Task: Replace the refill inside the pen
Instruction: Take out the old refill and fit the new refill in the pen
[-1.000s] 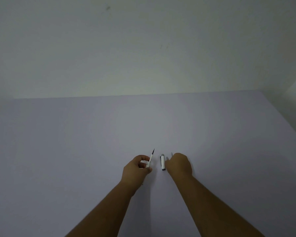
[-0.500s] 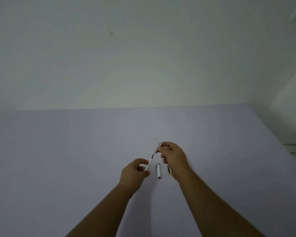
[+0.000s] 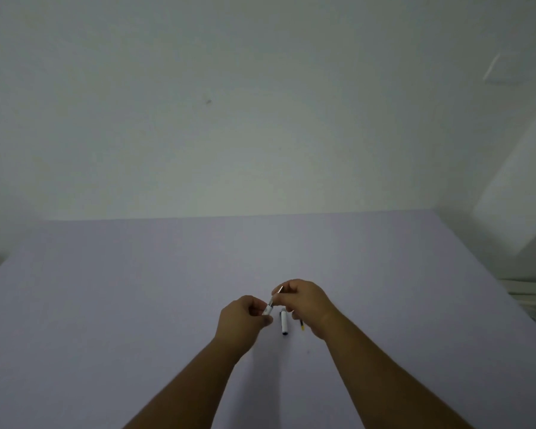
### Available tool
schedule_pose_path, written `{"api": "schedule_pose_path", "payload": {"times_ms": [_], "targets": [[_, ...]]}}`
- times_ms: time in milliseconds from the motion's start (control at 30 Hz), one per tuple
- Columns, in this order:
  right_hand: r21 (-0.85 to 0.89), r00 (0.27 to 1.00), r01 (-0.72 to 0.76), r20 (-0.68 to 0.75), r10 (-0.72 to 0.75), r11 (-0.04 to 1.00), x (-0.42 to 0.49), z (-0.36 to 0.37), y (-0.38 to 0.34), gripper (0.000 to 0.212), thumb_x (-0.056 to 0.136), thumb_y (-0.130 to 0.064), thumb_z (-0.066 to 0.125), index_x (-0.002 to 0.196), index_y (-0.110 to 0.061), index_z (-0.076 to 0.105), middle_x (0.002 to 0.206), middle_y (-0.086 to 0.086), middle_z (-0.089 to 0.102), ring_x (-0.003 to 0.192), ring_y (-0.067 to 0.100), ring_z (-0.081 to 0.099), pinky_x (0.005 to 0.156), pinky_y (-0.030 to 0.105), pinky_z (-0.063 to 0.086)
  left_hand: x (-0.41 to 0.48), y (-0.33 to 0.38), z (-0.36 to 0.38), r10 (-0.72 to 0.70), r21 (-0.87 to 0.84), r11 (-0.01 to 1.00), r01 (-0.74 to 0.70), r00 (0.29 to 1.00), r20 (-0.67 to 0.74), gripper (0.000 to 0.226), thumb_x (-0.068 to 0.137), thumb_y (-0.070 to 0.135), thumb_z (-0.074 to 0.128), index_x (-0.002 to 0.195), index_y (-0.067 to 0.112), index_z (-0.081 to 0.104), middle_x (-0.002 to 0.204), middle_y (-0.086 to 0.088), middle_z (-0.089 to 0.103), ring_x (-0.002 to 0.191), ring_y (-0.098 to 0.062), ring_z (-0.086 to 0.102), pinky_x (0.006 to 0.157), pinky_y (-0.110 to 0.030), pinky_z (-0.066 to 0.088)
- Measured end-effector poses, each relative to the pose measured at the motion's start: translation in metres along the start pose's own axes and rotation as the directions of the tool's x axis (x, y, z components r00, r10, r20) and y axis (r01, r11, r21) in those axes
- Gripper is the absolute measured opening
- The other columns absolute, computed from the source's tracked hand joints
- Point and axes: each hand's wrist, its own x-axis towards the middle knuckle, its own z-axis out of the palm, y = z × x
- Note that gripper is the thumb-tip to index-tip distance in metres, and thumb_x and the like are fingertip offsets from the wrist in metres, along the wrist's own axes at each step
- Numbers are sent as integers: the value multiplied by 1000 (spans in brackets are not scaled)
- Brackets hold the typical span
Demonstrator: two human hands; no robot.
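My left hand (image 3: 243,320) pinches the white pen barrel (image 3: 268,308), which tilts up to the right. My right hand (image 3: 307,301) grips the thin tip end (image 3: 277,291) sticking out of the barrel's upper end; whether this is the refill or a tip piece is unclear. Both hands hover just above the table, nearly touching. On the table between them lies a white pen cap (image 3: 284,325) with a dark end. A thin rod with a yellow end (image 3: 302,325) pokes out from under my right hand.
The pale lilac table (image 3: 136,289) stretches wide on all sides, with its far edge against a plain white wall. A white ledge or furniture edge (image 3: 526,289) lies off the table's right side.
My right hand left the table, rose and took hold of the upper end of the piece in my left hand. The two hands have come closer together. The camera tilted upward.
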Motion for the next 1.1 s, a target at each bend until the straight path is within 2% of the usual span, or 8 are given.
{"api": "schedule_pose_path", "payload": {"times_ms": [233, 367, 467, 533, 667, 833, 933, 1100], "targets": [[19, 1000, 3, -28, -3, 1000, -4, 0, -4, 13, 81, -31, 69, 77, -21, 62, 79, -1, 65, 66, 12, 53, 61, 26, 44, -5, 7, -5, 93, 25, 995, -93, 996, -4, 13, 78, 16, 73, 76, 23, 63, 64, 9, 56, 57, -6, 48, 54, -16, 37], [-87, 998, -38, -56, 34, 995, -6, -1, -6, 36, 78, -50, 67, 74, -15, 57, 73, -1, 61, 62, 12, 51, 57, 23, 43, -8, 8, -4, 122, 44, 992, -122, 992, -7, 11, 79, 16, 72, 77, 23, 64, 63, 10, 55, 56, -4, 48, 54, -15, 37], [118, 1000, -21, 24, 18, 993, -9, 1, -2, 22, 85, -38, 64, 92, -17, 65, 95, 5, 66, 74, 14, 54, 62, 24, 46, -8, 10, -6, 111, 19, 994, -111, 994, -18, 14, 78, 15, 72, 75, 24, 63, 65, 8, 58, 59, -7, 51, 57, -18, 42], [147, 1000, -1, 11, -1, 989, -9, 1, -1, 10, 86, -26, 63, 87, -18, 67, 90, 5, 66, 73, 14, 54, 62, 25, 47, -7, 11, -6, 109, 21, 994, -109, 994, -23, 15, 78, 15, 73, 74, 24, 62, 65, 8, 58, 60, -8, 51, 59, -19, 45], [-16, 994, -53, -93, 52, 998, -8, 4, -1, 41, 78, -48, 68, 77, -8, 59, 71, 3, 57, 60, 14, 49, 59, 27, 42, -9, 13, -3, 116, 28, 993, -115, 993, -12, 10, 78, 15, 73, 78, 20, 64, 68, 5, 61, 64, -12, 55, 68, -28, 51], [188, 1000, -7, 14, 4, 982, -10, 0, 2, 7, 85, -28, 65, 84, -21, 67, 87, 2, 64, 73, 13, 54, 62, 24, 45, -7, 14, -7, 102, -6, 995, -102, 995, -16, 15, 76, 13, 73, 73, 23, 63, 69, 4, 61, 64, -12, 55, 70, -30, 53], [102, 997, -50, -56, 56, 993, -9, 2, 2, 25, 81, -39, 68, 72, -19, 57, 74, 0, 56, 66, 15, 49, 58, 26, 42, -8, 16, -4, 109, -2, 994, -109, 994, -7, 16, 76, 14, 74, 73, 24, 62, 68, 5, 60, 63, -12, 55, 67, -28, 51], [219, 1000, 10, 15, -14, 976, -9, -3, 6, 3, 86, -24, 65, 86, -21, 67, 88, 0, 63, 74, 14, 53, 63, 25, 46, -6, 17, -3, 114, 24, 993, -114, 993, -14, 23, 76, 14, 75, 67, 29, 59, 66, 7, 60, 60, -9, 54, 64, -26, 51]]}}
